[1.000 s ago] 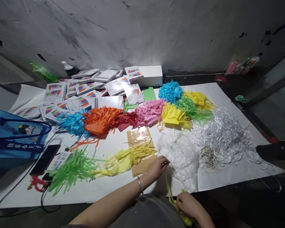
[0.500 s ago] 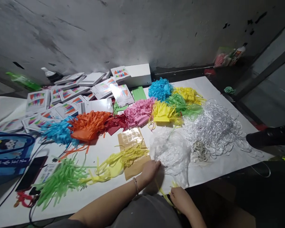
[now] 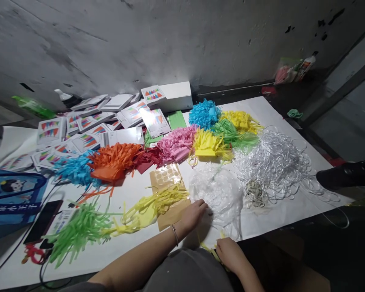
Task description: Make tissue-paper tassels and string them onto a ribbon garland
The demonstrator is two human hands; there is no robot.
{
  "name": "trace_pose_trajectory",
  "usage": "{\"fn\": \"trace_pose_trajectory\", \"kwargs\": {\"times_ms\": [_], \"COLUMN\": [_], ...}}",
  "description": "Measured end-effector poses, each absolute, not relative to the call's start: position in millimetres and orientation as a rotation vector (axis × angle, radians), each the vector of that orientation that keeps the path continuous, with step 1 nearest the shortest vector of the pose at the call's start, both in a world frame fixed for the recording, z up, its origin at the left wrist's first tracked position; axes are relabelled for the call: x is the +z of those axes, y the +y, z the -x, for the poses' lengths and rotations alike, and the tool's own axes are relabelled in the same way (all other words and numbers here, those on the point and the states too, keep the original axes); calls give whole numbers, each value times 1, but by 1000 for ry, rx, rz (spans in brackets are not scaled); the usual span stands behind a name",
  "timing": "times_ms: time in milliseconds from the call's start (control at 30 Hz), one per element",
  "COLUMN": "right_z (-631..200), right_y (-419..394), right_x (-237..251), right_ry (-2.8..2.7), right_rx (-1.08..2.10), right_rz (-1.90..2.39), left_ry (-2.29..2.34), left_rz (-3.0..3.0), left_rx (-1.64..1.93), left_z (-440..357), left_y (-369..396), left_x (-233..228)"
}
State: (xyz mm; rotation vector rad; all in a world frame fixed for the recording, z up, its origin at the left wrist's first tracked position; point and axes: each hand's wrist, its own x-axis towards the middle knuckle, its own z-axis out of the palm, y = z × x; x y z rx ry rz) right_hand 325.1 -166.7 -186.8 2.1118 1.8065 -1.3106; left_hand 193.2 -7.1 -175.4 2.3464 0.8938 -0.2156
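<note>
My left hand [image 3: 192,214] rests on the white sheet [image 3: 280,219], fingertips at the edge of a pile of clear plastic bags [image 3: 219,194], beside a brown sticker sheet [image 3: 168,190]. A bracelet circles that wrist. My right hand [image 3: 230,253] is low at the sheet's near edge, fingers closed on yellow paper fringe strips [image 3: 209,250]. A yellow fringe bundle [image 3: 152,207] lies across the brown sheet, just left of my left hand.
Fringe bundles lie about: green [image 3: 79,230], blue [image 3: 74,168], orange [image 3: 115,159], pink [image 3: 177,142], yellow [image 3: 209,146]. White string tangle [image 3: 276,166] at right. Printed packets [image 3: 88,125] and a white box [image 3: 176,95] at the back. Blue bag [image 3: 9,194] and phone [image 3: 41,221] left. A dark shoe [image 3: 346,174] right.
The view has shifted right and slightly down. My left hand stays at the plastic bags' edge. My right hand has risen a little with the yellow strips.
</note>
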Motion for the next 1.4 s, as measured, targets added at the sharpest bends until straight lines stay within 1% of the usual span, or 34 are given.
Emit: {"fn": "trace_pose_trajectory", "kwargs": {"times_ms": [233, 400, 533, 667, 800, 1000, 1200, 1300, 1400], "right_z": [-326, -327, -326, -324, -322, -314, -297, -285, -274], "right_y": [-168, -170, -171, -169, -163, -154, -137, -130, -127], "right_x": [-184, -180, -179, -177, -170, -136, -87, -75, -71], "right_ry": [1822, 1803, 1786, 1793, 1810, 1945, 2291, 2417, 2527], "right_rx": [-1314, -1317, -1311, -1292, -1274, -1309, -1497, -1568, -1547], "right_rz": [-2112, -2136, -2161, -2173, -2158, -2124, -2368, -2428, -2457], "left_ry": [837, 899, 1014, 1028, 1014, 964, 836, 825, 826], "left_rz": [-2310, -2236, -1867, -1393, -1136, -891, -653, -571, -521], "left_rx": [-189, -71, 175, 236, 349, 464, 488, 509, 539], "left_z": [-201, -195, -181, -170, -164, -151, -130, -120, -111], "left_y": [-4, -5, -8, -9, -7, -14, -31, -40, -45], "left_x": [-180, -175, -164, -157, -156, -142, -108, -91, -77]}}
